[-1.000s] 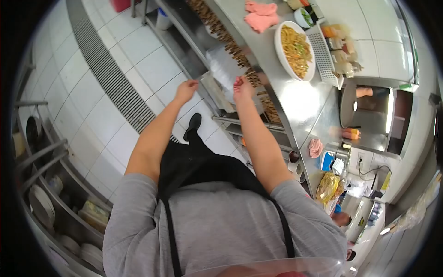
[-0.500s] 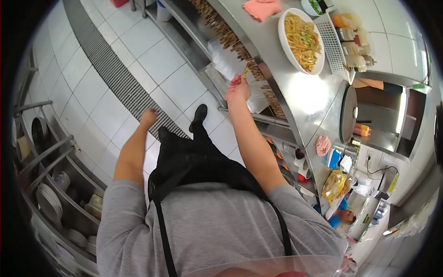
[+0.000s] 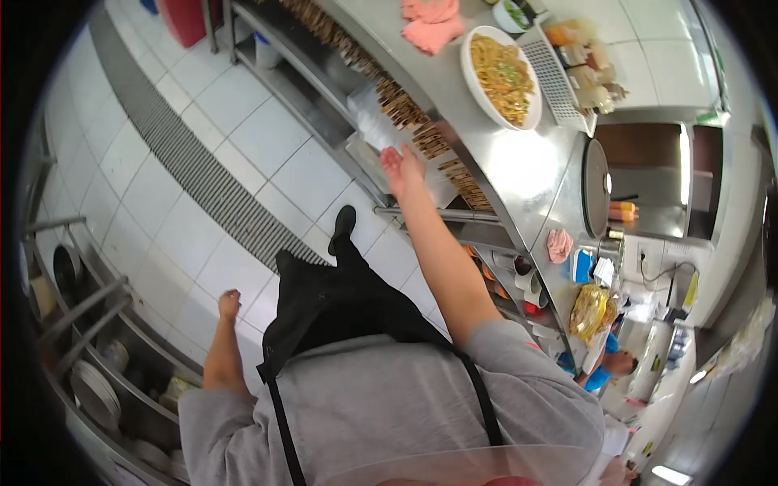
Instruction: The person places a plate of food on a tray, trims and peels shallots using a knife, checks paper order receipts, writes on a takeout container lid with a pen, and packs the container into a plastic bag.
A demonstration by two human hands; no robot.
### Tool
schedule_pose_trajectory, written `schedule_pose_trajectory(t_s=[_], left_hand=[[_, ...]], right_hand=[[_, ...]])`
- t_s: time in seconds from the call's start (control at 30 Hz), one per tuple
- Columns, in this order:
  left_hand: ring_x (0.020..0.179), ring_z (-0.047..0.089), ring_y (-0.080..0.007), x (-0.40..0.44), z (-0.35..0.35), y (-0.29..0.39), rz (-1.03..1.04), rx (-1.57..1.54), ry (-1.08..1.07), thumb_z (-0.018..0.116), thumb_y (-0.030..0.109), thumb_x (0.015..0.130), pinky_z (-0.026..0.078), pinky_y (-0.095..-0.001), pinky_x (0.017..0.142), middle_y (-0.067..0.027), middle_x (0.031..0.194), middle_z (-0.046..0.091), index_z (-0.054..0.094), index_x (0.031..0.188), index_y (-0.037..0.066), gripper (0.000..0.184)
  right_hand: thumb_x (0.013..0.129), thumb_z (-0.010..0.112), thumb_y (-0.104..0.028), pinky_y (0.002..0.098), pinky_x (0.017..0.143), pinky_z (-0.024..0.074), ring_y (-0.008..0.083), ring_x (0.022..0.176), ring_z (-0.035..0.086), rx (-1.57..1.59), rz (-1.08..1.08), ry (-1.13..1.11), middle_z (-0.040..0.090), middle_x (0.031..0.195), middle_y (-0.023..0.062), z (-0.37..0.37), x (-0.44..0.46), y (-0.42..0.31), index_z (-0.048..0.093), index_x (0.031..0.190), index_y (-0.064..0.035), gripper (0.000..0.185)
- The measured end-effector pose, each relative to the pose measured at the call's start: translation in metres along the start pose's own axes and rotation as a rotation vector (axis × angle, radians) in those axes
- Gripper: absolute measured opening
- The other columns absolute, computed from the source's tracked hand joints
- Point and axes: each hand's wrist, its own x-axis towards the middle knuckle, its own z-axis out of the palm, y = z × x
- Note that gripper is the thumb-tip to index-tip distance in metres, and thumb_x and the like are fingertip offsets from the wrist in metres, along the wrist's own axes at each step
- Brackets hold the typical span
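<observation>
My right hand (image 3: 403, 170) is stretched out below the steel counter's edge, fingers apart and nothing visible in them. Just beyond it, a long row of small wooden pieces (image 3: 429, 139), which look like clothespins, lines the front of the shelf. Clear plastic sheeting (image 3: 374, 117) hangs close to the fingertips. My left hand (image 3: 230, 301) hangs low at my side over the tiled floor, fingers curled in, with nothing seen in it.
On the steel counter (image 3: 519, 174) stand a white bowl of noodles (image 3: 531, 120), a pink cloth (image 3: 431, 24), a white basket (image 3: 559, 89) and a round lid (image 3: 597, 188). A drain grate (image 3: 194, 186) crosses the floor. Racks with stacked plates (image 3: 96, 390) are on my left. Another person (image 3: 598, 374) is farther off.
My right hand has let go of a small wooden piece it pinched at the row, and its fingers have spread. My left hand has swung back toward my body.
</observation>
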Motion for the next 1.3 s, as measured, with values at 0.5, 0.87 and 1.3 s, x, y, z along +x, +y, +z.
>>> schedule_pose_trajectory(t_s=[0.5, 0.87, 1.3], left_hand=[[0.052, 0.053, -0.0118, -0.026, -0.042, 0.149, 0.155, -0.164, -0.083, 0.053, 0.015, 0.077, 0.034, -0.0199, 0.036, -0.0036, 0.072, 0.055, 0.054, 0.098, 0.001, 0.024], [0.05, 0.052, -0.0119, 0.011, -0.04, 0.085, 0.67, 0.467, -0.059, 0.055, 0.018, 0.077, 0.04, -0.0245, 0.044, -0.004, 0.062, 0.058, 0.06, 0.079, 0.001, 0.018], [0.054, 0.054, -0.0141, -0.089, 0.085, 0.18, 0.409, 0.118, 0.069, 0.054, 0.017, 0.072, 0.042, -0.0252, 0.049, -0.008, 0.062, 0.058, 0.06, 0.081, 0.003, 0.018]], right_hand=[[0.081, 0.032, 0.0, 0.0509, 0.076, 0.0488, 0.0409, 0.099, 0.05, 0.269, -0.316, -0.137, 0.037, 0.119, 0.024, 0.027, -0.006, -0.171, 0.023, 0.123, -0.006, 0.044], [0.077, 0.043, -0.001, 0.0504, 0.078, 0.0475, 0.0366, 0.096, 0.053, 0.336, -0.317, -0.105, 0.044, 0.112, 0.0201, -0.093, -0.092, -0.173, 0.024, 0.121, -0.0123, 0.049], [0.076, 0.047, -0.003, 0.0442, 0.067, 0.0535, 0.0321, 0.074, 0.061, 0.332, -0.522, -0.043, 0.055, 0.094, 0.0186, -0.308, -0.047, -0.405, 0.03, 0.113, -0.0122, 0.042]])
